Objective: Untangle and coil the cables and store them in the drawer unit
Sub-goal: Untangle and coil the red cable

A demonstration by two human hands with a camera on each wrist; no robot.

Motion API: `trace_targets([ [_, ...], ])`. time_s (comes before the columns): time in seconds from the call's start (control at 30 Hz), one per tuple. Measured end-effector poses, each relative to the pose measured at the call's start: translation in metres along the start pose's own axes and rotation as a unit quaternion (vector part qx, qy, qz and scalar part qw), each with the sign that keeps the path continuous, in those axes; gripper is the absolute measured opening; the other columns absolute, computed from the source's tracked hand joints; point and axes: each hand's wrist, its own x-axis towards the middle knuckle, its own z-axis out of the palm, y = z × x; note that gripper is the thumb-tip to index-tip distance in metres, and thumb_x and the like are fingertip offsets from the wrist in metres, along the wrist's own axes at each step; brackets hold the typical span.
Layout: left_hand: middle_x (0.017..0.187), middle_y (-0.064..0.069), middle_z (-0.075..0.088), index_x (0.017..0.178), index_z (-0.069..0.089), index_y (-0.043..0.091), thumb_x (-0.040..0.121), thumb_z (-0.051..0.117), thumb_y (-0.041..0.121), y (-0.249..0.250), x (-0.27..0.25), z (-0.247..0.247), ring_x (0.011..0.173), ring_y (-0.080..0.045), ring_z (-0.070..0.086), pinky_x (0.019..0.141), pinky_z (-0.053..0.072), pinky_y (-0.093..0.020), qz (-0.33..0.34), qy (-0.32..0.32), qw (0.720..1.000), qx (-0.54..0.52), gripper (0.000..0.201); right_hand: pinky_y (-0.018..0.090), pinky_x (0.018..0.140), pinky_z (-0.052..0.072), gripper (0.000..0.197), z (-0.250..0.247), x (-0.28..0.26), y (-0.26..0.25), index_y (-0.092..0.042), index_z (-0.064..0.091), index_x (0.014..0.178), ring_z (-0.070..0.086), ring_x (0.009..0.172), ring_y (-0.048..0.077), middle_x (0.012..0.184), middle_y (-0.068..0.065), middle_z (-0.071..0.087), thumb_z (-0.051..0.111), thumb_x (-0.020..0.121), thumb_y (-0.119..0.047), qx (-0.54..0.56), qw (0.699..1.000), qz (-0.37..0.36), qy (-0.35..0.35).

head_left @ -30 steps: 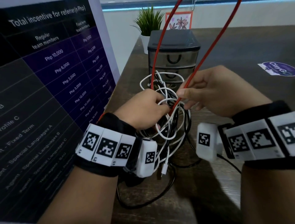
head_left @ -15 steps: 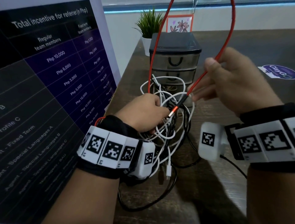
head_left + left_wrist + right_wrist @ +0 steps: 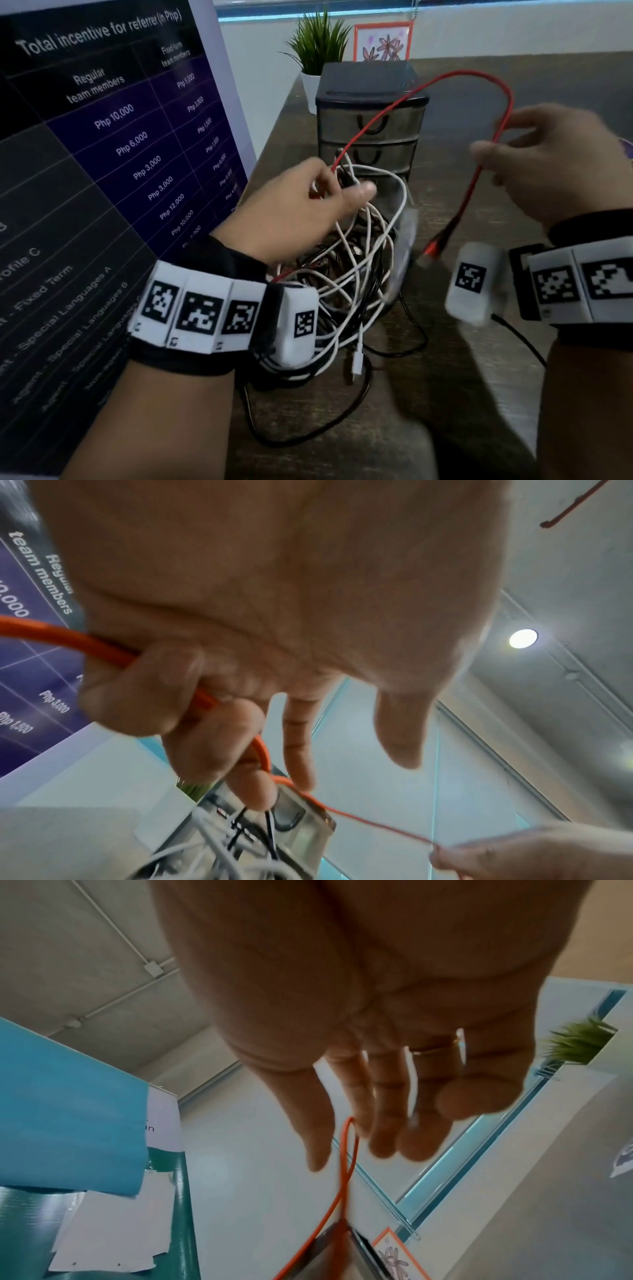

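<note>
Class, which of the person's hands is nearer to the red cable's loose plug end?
Right. The right hand pinches the red cable just above its dangling plug; the left hand grips it farther along, at the tangle.

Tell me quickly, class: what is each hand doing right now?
Left hand: fingers curled round the red cable, beside the tangled cables.
Right hand: pinches the same red cable near its free plug end.

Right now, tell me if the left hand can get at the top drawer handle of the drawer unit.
Probably not yet. The left hand grips the red cable and the tangle, which lies before the drawer unit; its top drawer handle is crossed by that cable.
</note>
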Motion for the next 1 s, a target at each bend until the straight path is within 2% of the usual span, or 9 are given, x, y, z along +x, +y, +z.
trace_targets([
  [0.1, 0.091, -0.003, 0.067, 0.096, 0.059, 0.030, 0.096, 0.058, 0.037, 0.000, 0.000, -0.011, 0.074, -0.014, 0.059, 0.067, 0.047, -0.037, 0.025, 0.034, 0.999, -0.022, 0.007, 0.029, 0.095, 0.039, 0.073, -0.004, 0.000, -0.001, -0.023, 0.041, 0.145, 0.056, 0.118, 0.021, 0.133, 0.010, 0.057, 0.073, 0.083, -0.043, -0.018, 0.999, 0.022, 0.022],
  [0.2, 0.089, -0.005, 0.070, 0.095, 0.058, 0.030, 0.091, 0.063, 0.008, -0.002, -0.001, -0.022, 0.069, -0.005, 0.059, 0.066, 0.045, -0.028, 0.059, 0.037, 0.996, -0.049, 0.022, 0.025, 0.094, 0.036, 0.073, -0.005, -0.006, -0.011, -0.032, 0.038, 0.145, 0.050, 0.120, 0.015, 0.138, 0.002, 0.049, 0.074, 0.082, -0.040, 0.006, 0.998, -0.048, 0.036],
  [0.3, 0.088, -0.002, 0.072, 0.100, 0.060, 0.022, 0.091, 0.065, 0.006, 0.005, -0.009, -0.029, 0.062, 0.001, 0.061, 0.056, 0.047, -0.021, 0.098, 0.034, 0.992, -0.076, 0.019, 0.023, 0.096, 0.039, 0.056, -0.002, -0.015, -0.033, -0.036, 0.052, 0.135, 0.049, 0.121, 0.005, 0.132, -0.010, 0.054, 0.073, 0.083, -0.038, 0.005, 0.987, -0.161, -0.007],
  [0.43, 0.090, -0.001, 0.073, 0.103, 0.062, 0.014, 0.091, 0.066, 0.004, 0.015, -0.018, -0.031, 0.072, -0.008, 0.069, 0.051, 0.055, -0.031, 0.165, 0.048, 0.978, -0.116, 0.016, 0.000, 0.084, 0.037, 0.036, 0.011, -0.032, -0.066, -0.034, 0.063, 0.124, 0.056, 0.103, -0.010, 0.113, -0.022, 0.063, 0.069, 0.088, -0.035, 0.007, 0.958, -0.247, -0.144],
  [0.53, 0.087, 0.000, 0.073, 0.101, 0.062, 0.016, 0.090, 0.068, 0.006, 0.017, -0.019, -0.035, 0.060, -0.009, 0.065, 0.049, 0.052, -0.029, 0.202, 0.077, 0.969, -0.123, 0.016, 0.013, 0.064, 0.043, 0.016, 0.017, -0.037, -0.074, -0.028, 0.071, 0.107, 0.062, 0.078, 0.002, 0.085, -0.010, 0.070, 0.063, 0.094, -0.032, 0.036, 0.953, -0.251, -0.167],
  [0.63, 0.078, -0.002, 0.071, 0.103, 0.063, 0.011, 0.091, 0.068, 0.009, 0.013, -0.017, -0.040, 0.055, -0.002, 0.063, 0.051, 0.047, -0.015, 0.202, 0.097, 0.968, -0.112, 0.014, 0.012, 0.053, 0.035, 0.017, 0.013, -0.034, -0.069, -0.026, 0.070, 0.101, 0.053, 0.061, 0.001, 0.071, -0.012, 0.060, 0.056, 0.097, -0.034, 0.054, 0.963, -0.251, -0.086],
  [0.73, 0.070, 0.005, 0.064, 0.101, 0.067, 0.008, 0.095, 0.063, 0.012, 0.005, -0.014, -0.042, 0.051, 0.004, 0.057, 0.053, 0.040, -0.006, 0.171, 0.107, 0.977, -0.074, 0.008, 0.012, 0.059, 0.037, 0.019, 0.001, -0.020, -0.057, -0.037, 0.065, 0.084, 0.048, 0.060, -0.006, 0.065, -0.022, 0.054, 0.050, 0.095, -0.042, 0.107, 0.976, -0.185, 0.040],
  [0.87, 0.058, 0.008, 0.055, 0.096, 0.071, 0.016, 0.099, 0.057, 0.022, -0.012, -0.006, -0.048, 0.050, 0.001, 0.049, 0.054, 0.038, -0.015, 0.116, 0.117, 0.986, -0.030, 0.016, 0.037, 0.086, 0.053, 0.036, -0.026, 0.018, -0.005, -0.045, 0.057, 0.065, 0.055, 0.069, -0.002, 0.062, -0.021, 0.050, 0.042, 0.077, -0.075, 0.086, 0.987, -0.078, 0.113],
  [1.0, 0.050, 0.014, 0.047, 0.091, 0.072, 0.020, 0.100, 0.055, 0.024, -0.017, -0.003, -0.049, 0.048, -0.001, 0.042, 0.048, 0.034, -0.015, 0.107, 0.117, 0.986, -0.056, 0.019, 0.039, 0.098, 0.048, 0.005, -0.023, 0.015, 0.005, -0.062, 0.053, 0.070, 0.059, 0.088, 0.004, 0.088, -0.022, 0.056, 0.051, 0.065, -0.064, -0.023, 0.990, -0.075, 0.121],
])
